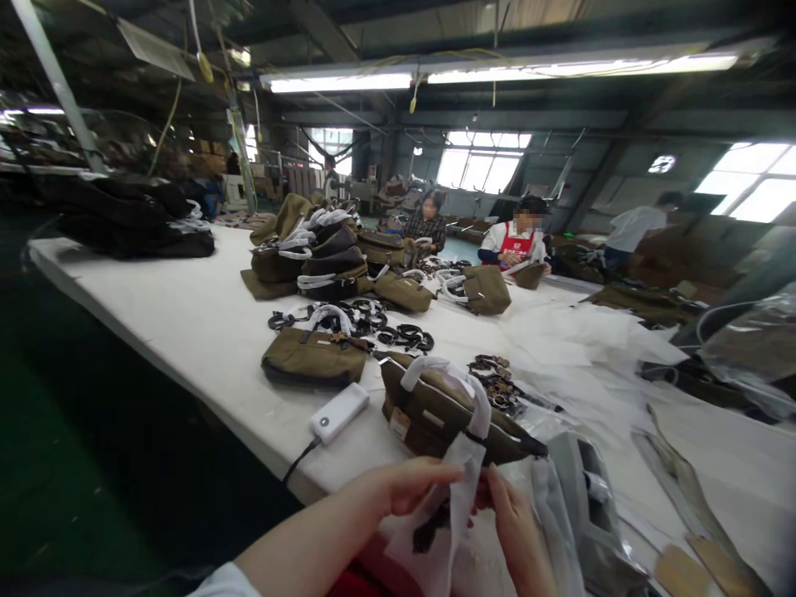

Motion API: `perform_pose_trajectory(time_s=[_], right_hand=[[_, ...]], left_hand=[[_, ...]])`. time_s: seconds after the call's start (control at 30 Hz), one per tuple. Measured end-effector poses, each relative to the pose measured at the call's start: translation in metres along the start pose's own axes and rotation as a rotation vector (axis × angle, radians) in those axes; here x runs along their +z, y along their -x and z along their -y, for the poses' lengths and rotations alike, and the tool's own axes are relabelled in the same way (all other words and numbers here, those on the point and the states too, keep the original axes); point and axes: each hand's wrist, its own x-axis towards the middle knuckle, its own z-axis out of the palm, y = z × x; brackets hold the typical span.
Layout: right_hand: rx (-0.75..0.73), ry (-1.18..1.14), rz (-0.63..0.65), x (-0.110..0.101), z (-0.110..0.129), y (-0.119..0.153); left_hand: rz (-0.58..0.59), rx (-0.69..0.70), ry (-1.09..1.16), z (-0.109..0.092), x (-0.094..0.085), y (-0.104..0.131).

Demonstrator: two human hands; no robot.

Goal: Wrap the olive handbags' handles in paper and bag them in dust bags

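An olive-green handbag (435, 410) stands on the table right before me, its handles (482, 410) wrapped in white material. Between my hands hangs a thin white wrapping sheet (463, 489) just in front of the bag. My left hand (414, 485) is closed on the sheet's left side, with the thumb stretched along it. On the other side my right hand (516, 522) has its fingers curled in close to the sheet; what they pinch is hidden. A small dark piece (430, 531) shows low, partly behind the sheet.
A white power bank (339, 412) with a cable lies left of the bag, near another olive handbag (316, 356). Black straps (404, 337) and stacked bags (329, 257) lie farther back. A grey dispenser-like box (590, 497) stands at right. Two co-workers (519, 245) sit across the table.
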Motion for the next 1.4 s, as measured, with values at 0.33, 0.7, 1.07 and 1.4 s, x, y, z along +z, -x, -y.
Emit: perform_pose_trajectory(time_s=[0.33,0.7,1.07,1.4], right_hand=[[0.100,-0.019,0.042,0.033,0.016,0.007],[0.278,-0.361,-0.028,0.057,0.037,0.002],[0.307,-0.613,-0.093,0.057,0.065,-0.012],[0.226,-0.338,-0.172,0.057,0.048,-0.024]], left_hand=[[-0.563,0.310,-0.969,0.006,0.018,0.034],[-0.793,0.140,-1.761,0.005,0.047,0.029],[-0.607,0.461,-1.639,-0.026,0.045,0.050],[-0.553,0.448,-0.927,-0.001,0.008,0.071]])
